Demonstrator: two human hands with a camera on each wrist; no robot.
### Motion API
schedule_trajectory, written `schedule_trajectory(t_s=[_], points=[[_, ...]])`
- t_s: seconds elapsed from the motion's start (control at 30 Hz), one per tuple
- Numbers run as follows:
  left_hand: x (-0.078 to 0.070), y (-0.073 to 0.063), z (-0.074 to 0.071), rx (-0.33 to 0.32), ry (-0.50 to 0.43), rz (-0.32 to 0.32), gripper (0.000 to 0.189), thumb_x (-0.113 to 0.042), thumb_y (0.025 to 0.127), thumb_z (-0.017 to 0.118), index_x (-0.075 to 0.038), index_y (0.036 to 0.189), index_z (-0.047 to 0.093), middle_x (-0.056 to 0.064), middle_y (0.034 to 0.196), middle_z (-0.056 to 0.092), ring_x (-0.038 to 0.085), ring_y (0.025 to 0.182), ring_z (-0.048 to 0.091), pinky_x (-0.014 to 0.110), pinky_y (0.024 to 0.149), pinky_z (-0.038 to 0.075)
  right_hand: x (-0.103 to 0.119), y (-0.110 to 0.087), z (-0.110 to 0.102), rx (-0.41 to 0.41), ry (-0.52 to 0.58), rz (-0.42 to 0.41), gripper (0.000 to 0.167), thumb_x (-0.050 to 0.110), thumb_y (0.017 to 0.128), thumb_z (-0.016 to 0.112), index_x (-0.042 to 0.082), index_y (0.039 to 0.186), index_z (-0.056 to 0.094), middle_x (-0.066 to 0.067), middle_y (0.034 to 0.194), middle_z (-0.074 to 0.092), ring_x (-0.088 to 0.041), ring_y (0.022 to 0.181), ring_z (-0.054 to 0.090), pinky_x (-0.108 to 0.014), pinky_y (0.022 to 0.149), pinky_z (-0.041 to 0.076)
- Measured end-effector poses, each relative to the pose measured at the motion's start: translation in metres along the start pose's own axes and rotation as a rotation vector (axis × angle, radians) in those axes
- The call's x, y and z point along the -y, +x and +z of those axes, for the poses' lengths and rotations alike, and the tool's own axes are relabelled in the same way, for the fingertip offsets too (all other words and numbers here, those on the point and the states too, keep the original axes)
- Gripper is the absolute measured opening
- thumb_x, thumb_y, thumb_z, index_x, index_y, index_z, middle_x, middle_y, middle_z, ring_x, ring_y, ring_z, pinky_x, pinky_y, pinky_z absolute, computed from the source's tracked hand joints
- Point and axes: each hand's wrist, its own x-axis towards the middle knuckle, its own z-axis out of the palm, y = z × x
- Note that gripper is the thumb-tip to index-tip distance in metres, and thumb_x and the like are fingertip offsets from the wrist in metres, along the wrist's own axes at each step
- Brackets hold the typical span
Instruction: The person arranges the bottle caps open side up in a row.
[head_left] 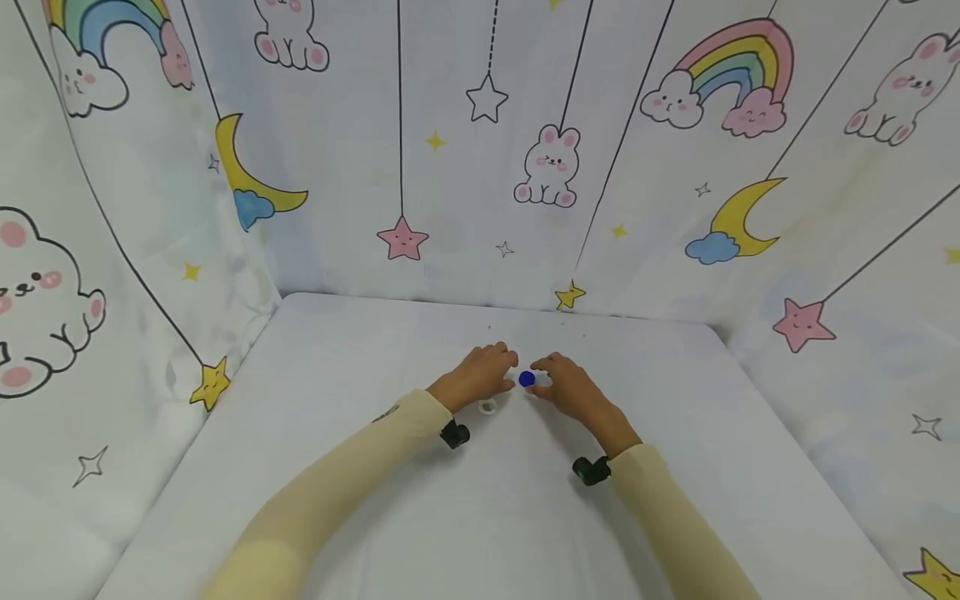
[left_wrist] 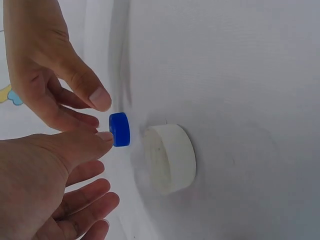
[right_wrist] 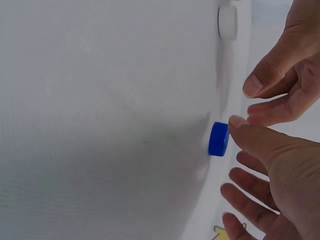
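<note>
A small blue bottle cap (head_left: 527, 378) sits on the white table between my two hands. My left hand (head_left: 480, 373) is just left of it, with the fingers spread and loosely bent. On the other side, my right hand (head_left: 572, 389) has its thumb and forefinger parted at the cap's edge. In the right wrist view its thumb tip overlaps the blue cap (right_wrist: 218, 139), while the other fingers fan out loosely. A white, hollow round cap (left_wrist: 171, 159) lies open side up beneath and beside my left hand.
The white table (head_left: 360, 350) runs back to a cloth backdrop (head_left: 337, 183) printed with rabbits, moons, stars and rainbows. Cloth walls also rise at the left and right sides. A dark wrist camera (head_left: 455, 433) hangs under the left sleeve, and another camera (head_left: 591, 471) under the right.
</note>
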Motion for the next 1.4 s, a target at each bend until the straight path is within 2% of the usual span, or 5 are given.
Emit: schedule_trajectory(t_s=[0.17, 0.5, 0.8, 1.03, 1.4], points=[[-0.008, 0.009, 0.001, 0.033, 0.003, -0.015, 0.04, -0.032, 0.102, 0.072, -0.011, 0.136, 0.066, 0.009, 0.131, 0.065, 0.024, 0.119, 0.065, 0.043, 0.102, 0.053, -0.006, 0.003, 0.002, 0.029, 0.021, 0.037, 0.044, 0.027, 0.1, 0.075, 0.006, 0.139, 0.066, -0.016, 0.134, 0.063, -0.034, 0.124, 0.063, -0.053, 0.108, 0.051], [-0.017, 0.021, 0.005, 0.05, 0.068, -0.021, 0.037, -0.035, 0.103, 0.071, -0.012, 0.131, 0.067, 0.005, 0.12, 0.066, 0.018, 0.108, 0.064, 0.038, 0.094, 0.054, -0.007, 0.009, 0.007, 0.034, 0.002, 0.009, 0.043, 0.023, 0.1, 0.075, 0.003, 0.138, 0.066, -0.018, 0.131, 0.064, -0.035, 0.122, 0.063, -0.054, 0.106, 0.051], [-0.02, 0.024, 0.007, 0.052, 0.069, -0.032, 0.034, -0.035, 0.101, 0.073, -0.012, 0.125, 0.07, 0.005, 0.115, 0.066, 0.019, 0.105, 0.064, 0.039, 0.094, 0.053, -0.005, 0.009, 0.009, 0.014, -0.017, 0.001, 0.041, 0.022, 0.099, 0.077, 0.002, 0.134, 0.069, -0.015, 0.122, 0.068, -0.03, 0.112, 0.067, -0.05, 0.101, 0.054], [-0.02, 0.026, 0.009, 0.056, 0.092, -0.033, 0.031, -0.035, 0.101, 0.072, -0.012, 0.121, 0.071, 0.004, 0.113, 0.066, 0.019, 0.103, 0.064, 0.038, 0.093, 0.052, -0.003, 0.009, 0.009, 0.001, -0.053, -0.02, 0.036, 0.02, 0.099, 0.077, 0.001, 0.129, 0.071, -0.014, 0.116, 0.069, -0.031, 0.11, 0.067, -0.049, 0.101, 0.055], [-0.019, 0.028, 0.012, 0.056, 0.106, -0.021, 0.031, -0.034, 0.103, 0.07, -0.013, 0.124, 0.072, 0.004, 0.114, 0.067, 0.019, 0.102, 0.063, 0.038, 0.092, 0.052, -0.007, 0.009, 0.01, -0.013, -0.052, -0.051, 0.032, 0.017, 0.1, 0.075, 0.001, 0.127, 0.073, -0.014, 0.112, 0.068, -0.03, 0.107, 0.067, -0.048, 0.099, 0.055]])
